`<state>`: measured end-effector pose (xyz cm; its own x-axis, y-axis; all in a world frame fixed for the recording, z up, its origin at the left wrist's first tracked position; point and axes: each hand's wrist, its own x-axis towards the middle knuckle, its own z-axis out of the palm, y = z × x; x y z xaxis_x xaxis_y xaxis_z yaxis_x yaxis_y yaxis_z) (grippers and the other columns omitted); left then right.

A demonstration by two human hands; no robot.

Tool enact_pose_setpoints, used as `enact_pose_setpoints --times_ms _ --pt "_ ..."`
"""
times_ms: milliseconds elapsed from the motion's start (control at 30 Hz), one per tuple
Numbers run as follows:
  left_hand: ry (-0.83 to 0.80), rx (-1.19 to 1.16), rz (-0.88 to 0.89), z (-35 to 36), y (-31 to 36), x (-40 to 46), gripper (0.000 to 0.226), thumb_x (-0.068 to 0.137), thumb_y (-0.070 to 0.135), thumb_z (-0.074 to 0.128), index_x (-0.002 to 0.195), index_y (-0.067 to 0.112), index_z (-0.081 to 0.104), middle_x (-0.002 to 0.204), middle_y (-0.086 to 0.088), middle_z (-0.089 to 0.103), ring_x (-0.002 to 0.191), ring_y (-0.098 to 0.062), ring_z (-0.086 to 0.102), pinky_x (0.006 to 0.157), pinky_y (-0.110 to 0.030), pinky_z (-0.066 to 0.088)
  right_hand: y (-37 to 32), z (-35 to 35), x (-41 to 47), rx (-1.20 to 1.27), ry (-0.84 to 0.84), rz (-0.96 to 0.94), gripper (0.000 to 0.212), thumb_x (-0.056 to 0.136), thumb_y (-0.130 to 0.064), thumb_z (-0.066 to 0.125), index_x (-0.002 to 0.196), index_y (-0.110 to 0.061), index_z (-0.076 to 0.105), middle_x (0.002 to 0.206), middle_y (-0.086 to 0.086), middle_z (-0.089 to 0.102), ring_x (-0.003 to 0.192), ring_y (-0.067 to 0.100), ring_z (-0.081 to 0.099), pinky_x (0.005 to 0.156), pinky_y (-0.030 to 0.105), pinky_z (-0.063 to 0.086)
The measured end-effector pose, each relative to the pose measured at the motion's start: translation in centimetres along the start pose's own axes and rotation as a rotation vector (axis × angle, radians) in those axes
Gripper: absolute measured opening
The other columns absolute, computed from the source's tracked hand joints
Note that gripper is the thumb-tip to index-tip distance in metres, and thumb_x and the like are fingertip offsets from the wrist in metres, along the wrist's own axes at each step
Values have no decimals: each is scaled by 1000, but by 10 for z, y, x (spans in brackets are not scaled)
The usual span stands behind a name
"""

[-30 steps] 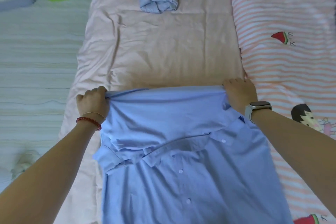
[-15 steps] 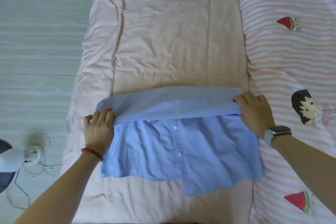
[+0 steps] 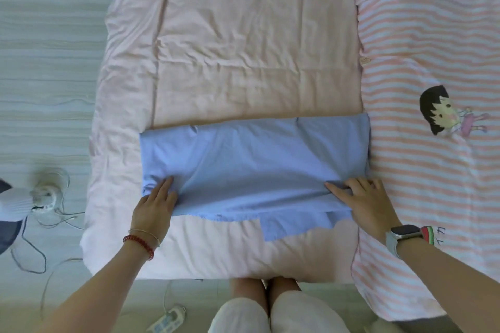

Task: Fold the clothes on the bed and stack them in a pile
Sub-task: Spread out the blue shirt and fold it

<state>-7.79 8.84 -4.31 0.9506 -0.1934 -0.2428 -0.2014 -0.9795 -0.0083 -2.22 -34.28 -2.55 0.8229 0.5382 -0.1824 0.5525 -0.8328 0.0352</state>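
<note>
Both hands lie flat on the shirt, which is spread across the pink quilt as a wide folded band, its far edge a straight crease and its near edge ragged, with a loose tail poking out toward me at the right of centre. My left hand rests on the near left corner of the band, fingers straight and close together, pointing away from me and a little to the right; the cloth bunches into small wrinkles just past my fingertips. On that wrist I wear a red bead bracelet and a thin bangle beside it. My right hand presses the near right corner, fingers straight and slightly spread, the thumb reaching left along a fold that runs toward the middle of the shirt. A watch sits on that wrist. Neither hand grips anything; the palms and fingers only bear down on the fabric.

The shirt's right end touches the edge of the striped blanket, printed with a cartoon girl and watermelon slices, which covers the right side of the bed. My knees show at the near edge of the quilt. On the floor to the left stands a small fan with tangled cords, and a power strip lies near my legs.
</note>
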Motion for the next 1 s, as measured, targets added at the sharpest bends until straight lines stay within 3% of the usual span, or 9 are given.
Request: enact_pose_setpoints --times_ms 167,267,333,400,500,600,700,800,1000 --pt "-185 -85 -120 6 8 -10 57 31 -29 70 85 -9 68 108 -27 65 79 -38 69 35 -29 47 -10 13 -16 75 -47 52 84 26 21 71 103 -12 73 68 10 56 58 30 56 49 37 46" --pt "-363 -160 -172 13 11 -15 43 71 -9 61 112 2 59 151 -18 25 134 -29 38 74 -34 54 -20 20 -27 100 -197 113 80 37 6 81 114 -13 68 83 12 60 72 33 62 58 43 53" --pt "-478 -191 -241 12 10 -15 36 84 13 52 120 15 53 157 -5 2 144 -20 12 98 -33 40 -28 19 -29 159 -325 204 63 62 -20 76 123 -19 61 97 11 60 90 34 60 77 48 48" --pt "-425 -280 -352 5 14 -9 31 81 18 57 111 14 61 154 -7 20 138 -25 28 99 -36 36 -36 15 -20 183 -218 259 36 72 -30 56 101 -16 71 86 7 60 81 31 60 73 45 44" --pt "-152 -348 -423 -7 22 10 32 74 4 67 105 0 64 132 -20 50 118 -39 50 89 -47 42 -53 3 11 233 24 292 34 74 -26 38 76 -9 67 81 8 61 74 30 60 69 43 44" --pt "48 -318 -351 -11 22 40 43 76 3 68 117 -1 60 132 -23 51 123 -42 47 92 -54 41 -69 0 56 267 73 370 44 84 -24 32 107 -3 64 108 17 62 101 32 56 87 51 43" --pt "26 -285 -351 -5 12 75 50 91 18 53 139 12 41 147 -14 35 139 -32 28 108 -56 20 -67 12 103 395 -50 544 52 97 -27 21 142 -5 32 148 15 33 138 28 29 111 55 13" --pt "-53 -272 -379 16 -7 104 48 99 29 33 146 22 26 155 -3 22 144 -22 13 112 -53 4 -50 38 132 482 -126 683 50 101 -28 17 149 -14 14 157 4 11 145 19 6 115 49 -3" --pt "-44 -312 -450 65 -31 108 53 98 45 25 147 26 20 157 0 13 144 -17 10 116 -41 3 -7 73 129 300 -284 683 50 98 -38 10 147 -38 -3 157 -8 -6 144 15 -6 112 51 -7"
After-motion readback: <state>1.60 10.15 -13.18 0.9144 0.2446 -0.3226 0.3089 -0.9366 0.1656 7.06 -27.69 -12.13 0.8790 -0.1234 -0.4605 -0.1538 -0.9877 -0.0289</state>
